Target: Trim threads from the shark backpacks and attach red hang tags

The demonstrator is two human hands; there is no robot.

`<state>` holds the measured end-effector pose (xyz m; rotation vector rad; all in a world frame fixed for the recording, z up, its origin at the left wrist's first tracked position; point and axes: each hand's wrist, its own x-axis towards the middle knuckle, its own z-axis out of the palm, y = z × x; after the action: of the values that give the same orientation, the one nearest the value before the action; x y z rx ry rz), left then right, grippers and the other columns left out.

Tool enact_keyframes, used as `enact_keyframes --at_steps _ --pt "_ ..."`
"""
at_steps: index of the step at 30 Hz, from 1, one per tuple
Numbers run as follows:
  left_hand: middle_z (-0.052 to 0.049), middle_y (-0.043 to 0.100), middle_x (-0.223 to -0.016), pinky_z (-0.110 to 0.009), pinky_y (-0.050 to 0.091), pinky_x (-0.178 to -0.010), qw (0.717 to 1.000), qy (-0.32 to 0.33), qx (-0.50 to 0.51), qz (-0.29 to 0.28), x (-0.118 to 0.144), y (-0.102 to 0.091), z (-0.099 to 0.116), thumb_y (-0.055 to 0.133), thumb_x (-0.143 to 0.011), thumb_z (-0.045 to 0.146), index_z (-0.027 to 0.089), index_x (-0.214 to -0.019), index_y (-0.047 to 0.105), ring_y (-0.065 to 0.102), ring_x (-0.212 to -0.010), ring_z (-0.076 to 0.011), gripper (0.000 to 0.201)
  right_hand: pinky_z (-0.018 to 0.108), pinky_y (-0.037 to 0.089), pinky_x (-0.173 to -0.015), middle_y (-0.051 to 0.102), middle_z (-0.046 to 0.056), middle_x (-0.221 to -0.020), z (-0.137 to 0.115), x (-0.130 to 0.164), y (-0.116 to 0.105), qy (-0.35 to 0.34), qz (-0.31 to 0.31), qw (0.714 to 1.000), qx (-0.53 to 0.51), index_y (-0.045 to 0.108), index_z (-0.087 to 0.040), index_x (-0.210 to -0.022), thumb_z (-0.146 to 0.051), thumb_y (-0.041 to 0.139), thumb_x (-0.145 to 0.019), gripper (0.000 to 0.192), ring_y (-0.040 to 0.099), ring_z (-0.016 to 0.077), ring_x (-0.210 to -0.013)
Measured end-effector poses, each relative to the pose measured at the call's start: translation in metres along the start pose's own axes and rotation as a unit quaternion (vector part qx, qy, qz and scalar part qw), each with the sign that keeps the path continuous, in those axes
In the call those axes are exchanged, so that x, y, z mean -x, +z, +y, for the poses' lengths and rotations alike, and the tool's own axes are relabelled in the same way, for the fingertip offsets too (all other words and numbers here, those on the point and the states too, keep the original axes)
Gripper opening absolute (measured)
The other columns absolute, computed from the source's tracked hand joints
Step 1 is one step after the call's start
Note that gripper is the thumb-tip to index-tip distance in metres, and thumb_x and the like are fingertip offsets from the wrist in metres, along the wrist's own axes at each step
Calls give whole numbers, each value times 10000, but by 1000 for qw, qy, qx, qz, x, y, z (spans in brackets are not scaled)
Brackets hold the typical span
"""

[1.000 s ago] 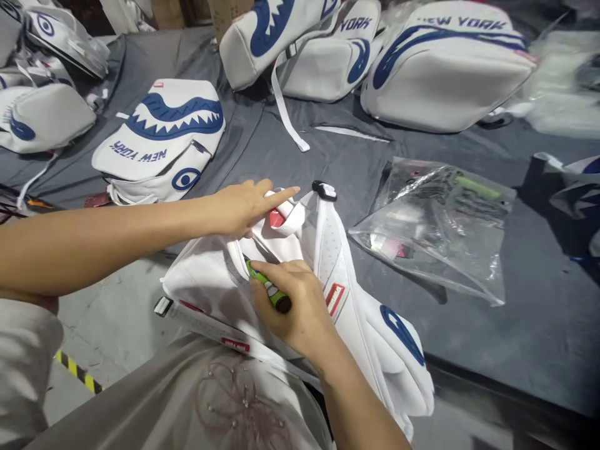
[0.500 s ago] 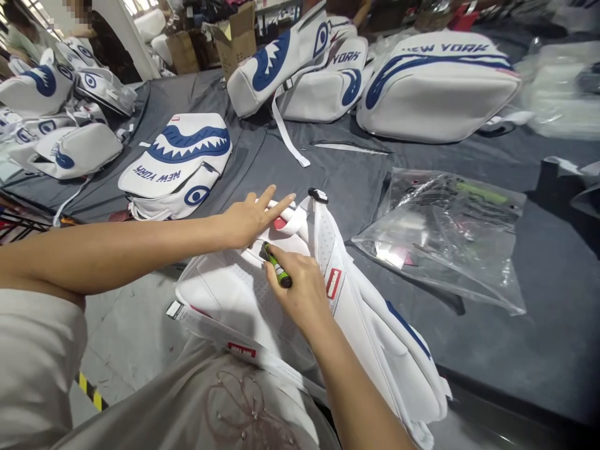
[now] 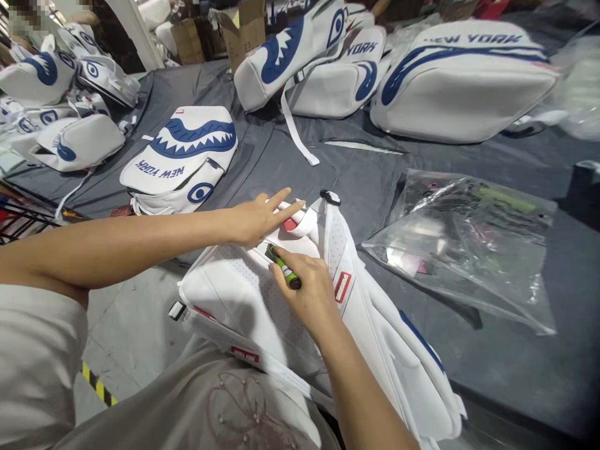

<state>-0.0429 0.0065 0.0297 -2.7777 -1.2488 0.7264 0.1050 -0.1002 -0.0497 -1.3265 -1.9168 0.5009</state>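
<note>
A white backpack (image 3: pixel 244 300) lies back-up across the front edge of the grey table (image 3: pixel 515 350), partly over my lap. My left hand (image 3: pixel 257 219) presses flat on its top near the carry handle, fingers spread, index finger on a red tag. My right hand (image 3: pixel 304 287) grips a green marker-like tool (image 3: pixel 284 267), its tip touching the white fabric just below my left hand. A red label (image 3: pixel 342 286) sits on a shoulder strap beside my right hand.
A clear plastic bag (image 3: pixel 469 237) with small items lies to the right. More white bags with blue shark print lie behind: one (image 3: pixel 180 156) to the left, several (image 3: pixel 459 81) at the back. A loose white strap (image 3: pixel 297 134) trails over the table. Floor shows at lower left.
My right hand moved the green tool up the backpack toward my left hand. The left hand went from gripping the top fabric to lying flat with fingers spread. The view shifted slightly.
</note>
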Motion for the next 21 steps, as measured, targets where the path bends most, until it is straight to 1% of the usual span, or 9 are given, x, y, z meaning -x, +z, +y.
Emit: enact_keyframes --at_steps 3,7,9,12,16,18,21 --pt "-175 -129 -1632 -452 424 -1018 1000 8 10 -16 -3 -2 -1 661 -744 170 308 -1519 -226 329 -1374 -388 1186 358 463 -829 754 63 -937 3 -2 4 -8 2 1000 -18 689 -187 -1145 -229 602 -895 268 695 224 -863" --pt "-180 -132 -1630 -455 396 -1048 999 12 24 -48 -4 -8 -2 682 -713 156 300 -1536 -176 300 -1394 -401 1197 359 480 -851 754 57 -950 4 -5 7 -7 3 999 -46 690 -198 -1144 -229 601 -902 260 695 219 -878" --pt "-165 -145 -1631 -447 389 -1058 998 11 32 -61 -4 -11 -2 678 -708 155 306 -1537 -171 270 -1414 -397 1196 365 485 -857 755 62 -956 3 -5 8 -4 14 998 -56 695 -189 -1137 -234 601 -905 254 696 220 -877" --pt "-127 -166 -1634 -440 400 -1052 996 12 50 -76 -7 -15 -5 660 -706 159 345 -1518 -213 242 -1437 -378 1207 380 484 -874 755 70 -967 3 -4 9 6 39 997 -61 703 -171 -1121 -233 614 -898 248 698 228 -886" --pt "-91 -135 -1646 -434 424 -1034 993 20 60 -102 -12 -18 -9 639 -696 130 382 -1510 -214 248 -1442 -363 1206 384 483 -887 755 73 -985 2 -4 10 21 51 997 -60 703 -168 -1119 -227 618 -894 248 699 235 -912" --pt "-94 -122 -1648 -432 438 -1019 993 11 55 -102 -14 -17 -8 625 -708 110 381 -1519 -190 270 -1432 -366 1182 383 482 -890 756 75 -985 2 -5 10 24 51 997 -56 706 -173 -1112 -224 620 -890 243 701 235 -907" --pt "-111 -137 -1643 -423 468 -973 996 -14 44 -79 -15 -12 -4 607 -753 100 388 -1530 -153 330 -1398 -378 1124 382 481 -883 757 75 -978 2 -7 11 33 46 997 -50 707 -178 -1106 -222 617 -890 239 702 234 -893"
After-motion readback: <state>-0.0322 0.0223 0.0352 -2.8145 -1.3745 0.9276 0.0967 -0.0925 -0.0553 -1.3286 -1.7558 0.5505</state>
